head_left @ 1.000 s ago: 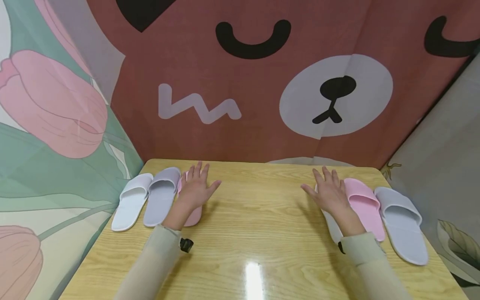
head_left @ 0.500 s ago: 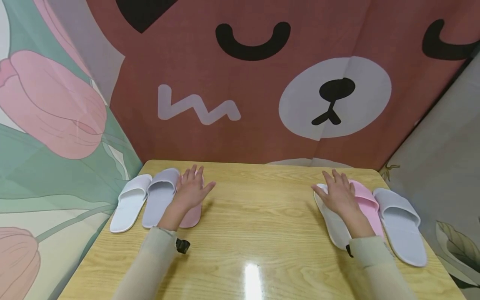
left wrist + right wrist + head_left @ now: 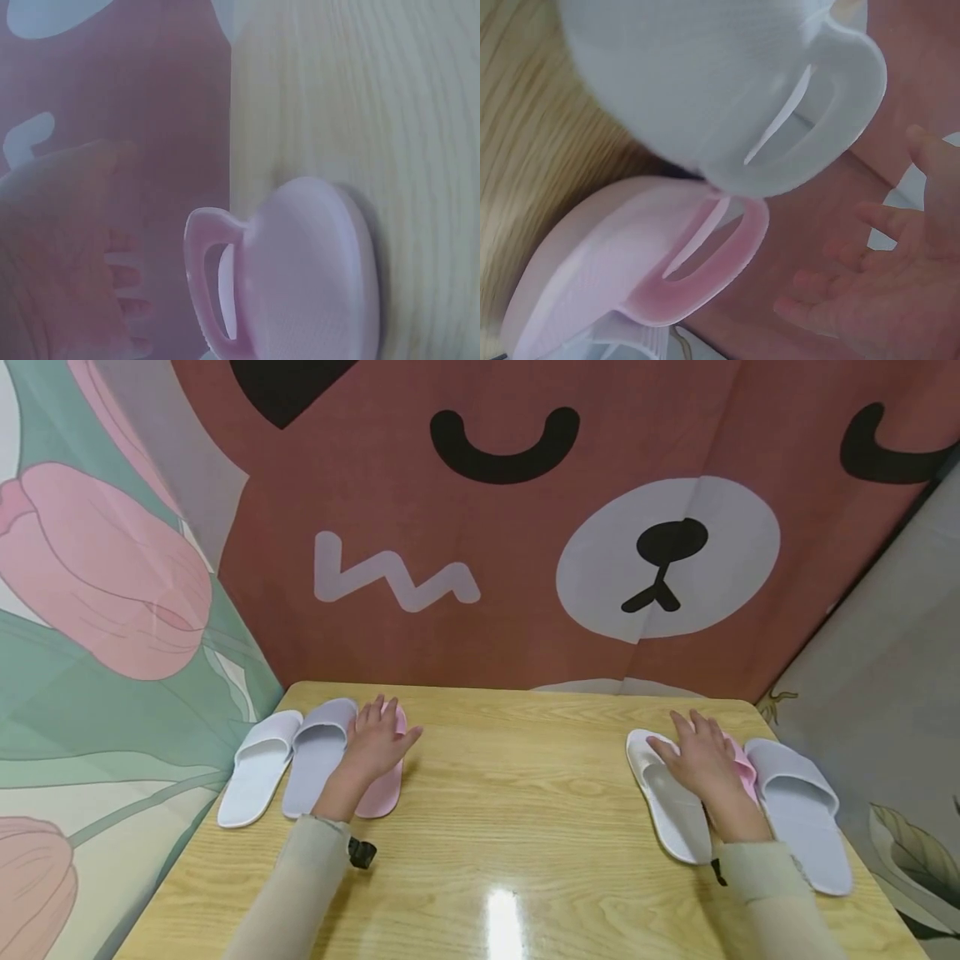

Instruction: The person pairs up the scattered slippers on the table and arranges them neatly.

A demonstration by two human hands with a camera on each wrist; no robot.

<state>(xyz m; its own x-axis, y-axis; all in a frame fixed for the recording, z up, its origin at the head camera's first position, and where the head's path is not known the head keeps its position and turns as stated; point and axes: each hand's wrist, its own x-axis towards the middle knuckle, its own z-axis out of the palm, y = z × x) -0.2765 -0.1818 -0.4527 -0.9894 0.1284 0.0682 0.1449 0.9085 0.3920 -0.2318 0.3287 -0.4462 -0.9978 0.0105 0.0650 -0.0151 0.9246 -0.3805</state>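
My left hand [image 3: 372, 747] hovers over a pink slipper [image 3: 384, 795], fingers extended and thumb out to the side. In the left wrist view that hand stays apart from the slipper's strap [image 3: 199, 277]. Left of it lie a pale grey-lavender slipper [image 3: 318, 770] and a white slipper [image 3: 255, 785]. My right hand [image 3: 707, 762] is above another pink slipper [image 3: 742, 767], hiding most of it. Its fingers are loosely spread and hold nothing. Beside it rest a second white slipper [image 3: 681, 822] and a second grey-lavender slipper [image 3: 808, 827].
The slippers stand in two rows on a wooden table [image 3: 517, 793], one at each side. A reddish bear-print curtain [image 3: 517, 643] hangs behind the back edge. Printed cloths [image 3: 112, 718] close off the left and right sides.
My right hand has moved right, from the white slipper to above the pink one, uncovering the white. The left hand has shifted slightly left and down. The slippers stay in place.
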